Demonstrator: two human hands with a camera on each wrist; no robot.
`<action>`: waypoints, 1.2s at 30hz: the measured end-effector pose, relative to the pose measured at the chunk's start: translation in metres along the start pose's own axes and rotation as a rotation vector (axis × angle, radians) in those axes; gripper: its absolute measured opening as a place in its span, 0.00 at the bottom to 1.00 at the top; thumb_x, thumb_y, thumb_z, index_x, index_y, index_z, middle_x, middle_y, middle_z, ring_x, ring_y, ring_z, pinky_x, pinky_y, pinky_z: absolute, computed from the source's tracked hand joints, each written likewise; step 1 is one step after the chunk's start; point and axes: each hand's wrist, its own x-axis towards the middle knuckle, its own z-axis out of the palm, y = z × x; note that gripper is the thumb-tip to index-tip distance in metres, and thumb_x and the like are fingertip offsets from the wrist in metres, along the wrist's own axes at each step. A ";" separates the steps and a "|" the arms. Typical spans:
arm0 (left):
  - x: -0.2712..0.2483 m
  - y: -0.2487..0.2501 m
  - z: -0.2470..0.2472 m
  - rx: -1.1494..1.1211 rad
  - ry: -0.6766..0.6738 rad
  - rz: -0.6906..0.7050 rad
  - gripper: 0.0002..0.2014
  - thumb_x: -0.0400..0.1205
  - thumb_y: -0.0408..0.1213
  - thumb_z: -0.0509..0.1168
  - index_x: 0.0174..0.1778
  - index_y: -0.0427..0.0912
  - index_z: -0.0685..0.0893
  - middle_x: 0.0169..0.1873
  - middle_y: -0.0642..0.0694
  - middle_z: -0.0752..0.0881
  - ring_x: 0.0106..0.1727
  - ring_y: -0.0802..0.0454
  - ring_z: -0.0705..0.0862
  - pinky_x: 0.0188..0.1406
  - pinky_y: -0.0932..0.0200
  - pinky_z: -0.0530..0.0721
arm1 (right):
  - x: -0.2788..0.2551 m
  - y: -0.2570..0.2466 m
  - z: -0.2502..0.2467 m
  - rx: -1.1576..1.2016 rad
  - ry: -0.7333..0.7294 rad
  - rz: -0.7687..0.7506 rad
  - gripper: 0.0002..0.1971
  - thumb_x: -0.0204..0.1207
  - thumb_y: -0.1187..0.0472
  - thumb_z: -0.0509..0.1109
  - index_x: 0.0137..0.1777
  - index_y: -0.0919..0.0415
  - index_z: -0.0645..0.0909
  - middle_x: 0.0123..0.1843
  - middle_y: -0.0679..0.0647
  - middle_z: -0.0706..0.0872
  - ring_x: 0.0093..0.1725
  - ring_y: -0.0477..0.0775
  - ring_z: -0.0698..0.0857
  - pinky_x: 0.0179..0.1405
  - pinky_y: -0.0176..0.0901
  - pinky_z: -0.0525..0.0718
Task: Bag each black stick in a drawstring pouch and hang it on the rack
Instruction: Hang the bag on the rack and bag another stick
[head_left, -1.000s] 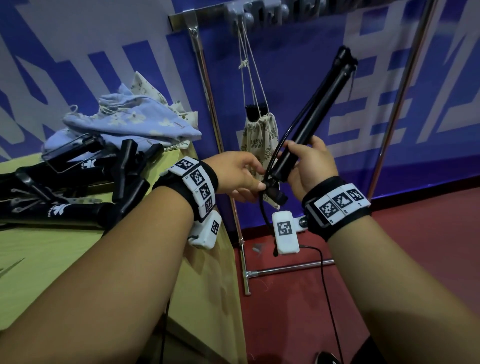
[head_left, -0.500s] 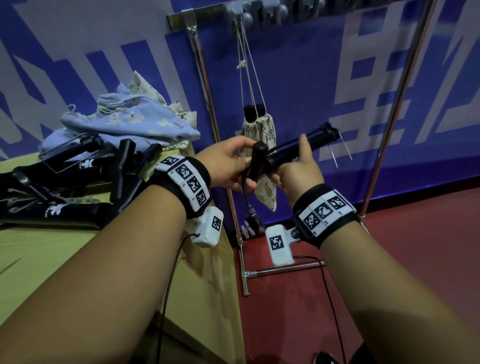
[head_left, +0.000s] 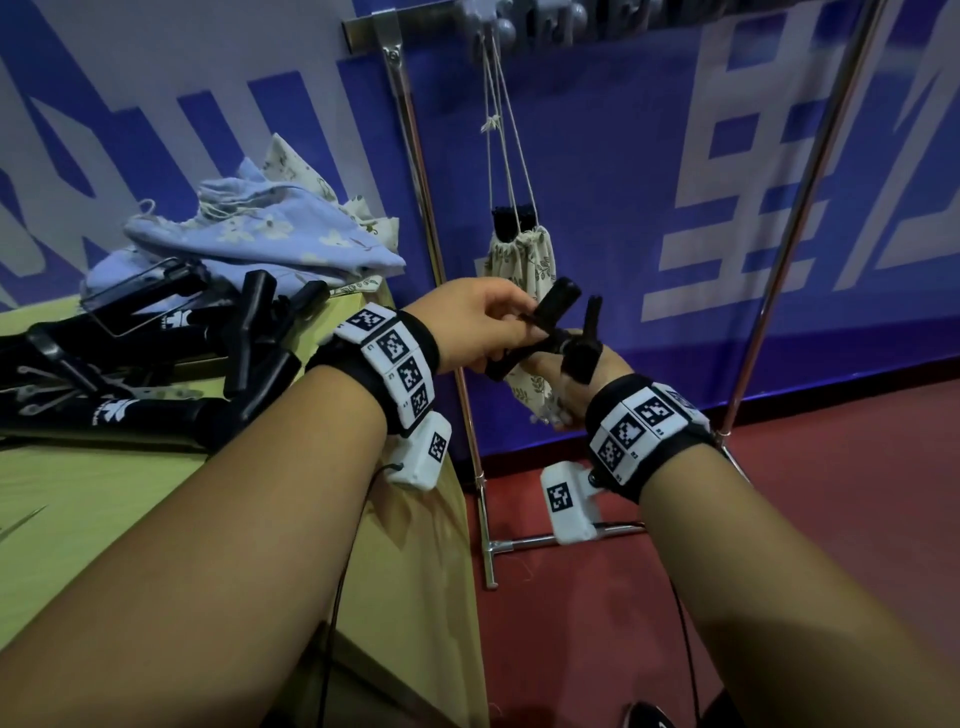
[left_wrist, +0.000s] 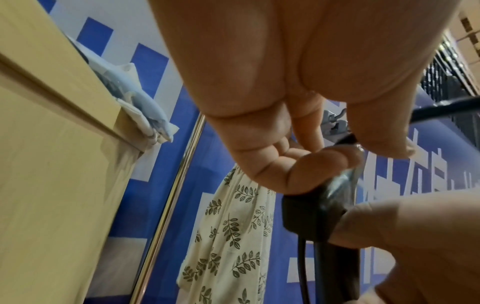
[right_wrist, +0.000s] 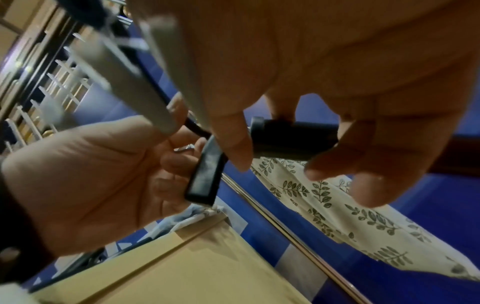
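Both hands hold one black stick (head_left: 553, 325) in front of the rack. My left hand (head_left: 498, 322) pinches its flat black end piece (left_wrist: 311, 211), and my right hand (head_left: 571, 389) curls from below round the thick handle (right_wrist: 293, 139). Just behind them a leaf-print drawstring pouch (head_left: 519, 260) hangs by its cords from a rack hook (head_left: 491, 21), with a black stick end (head_left: 514, 223) poking out of its gathered top. More black sticks (head_left: 156, 358) lie piled on the table at my left.
A heap of pale blue and leaf-print pouches (head_left: 249, 234) sits on the yellow table (head_left: 104, 519) behind the sticks. The rack's chrome poles (head_left: 447, 312) stand at the table's corner and at the far right (head_left: 789, 234). Red floor lies below.
The stick swung down from steeply upright, through level, to pointing toward me. My left hand shifted onto its end piece; both hands stayed in front of the hanging pouch.
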 end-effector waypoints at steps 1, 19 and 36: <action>0.001 0.000 0.001 0.005 0.026 0.015 0.12 0.84 0.41 0.74 0.63 0.48 0.86 0.36 0.49 0.85 0.25 0.63 0.82 0.26 0.64 0.82 | -0.001 0.001 -0.001 -0.012 -0.006 0.011 0.18 0.76 0.43 0.79 0.58 0.51 0.83 0.49 0.64 0.93 0.38 0.62 0.89 0.32 0.50 0.85; 0.008 -0.016 -0.005 0.117 0.111 -0.010 0.07 0.88 0.42 0.68 0.57 0.47 0.90 0.39 0.49 0.89 0.29 0.62 0.80 0.31 0.67 0.80 | -0.017 -0.024 -0.016 -0.119 0.143 -0.347 0.14 0.80 0.52 0.79 0.63 0.38 0.84 0.61 0.51 0.88 0.59 0.52 0.87 0.56 0.45 0.84; 0.010 -0.016 -0.009 -0.056 0.117 0.041 0.07 0.88 0.44 0.70 0.55 0.48 0.92 0.47 0.51 0.94 0.50 0.61 0.92 0.57 0.66 0.86 | -0.009 -0.013 -0.007 -0.568 0.172 -0.430 0.24 0.80 0.39 0.77 0.74 0.42 0.84 0.61 0.40 0.81 0.70 0.58 0.73 0.73 0.59 0.75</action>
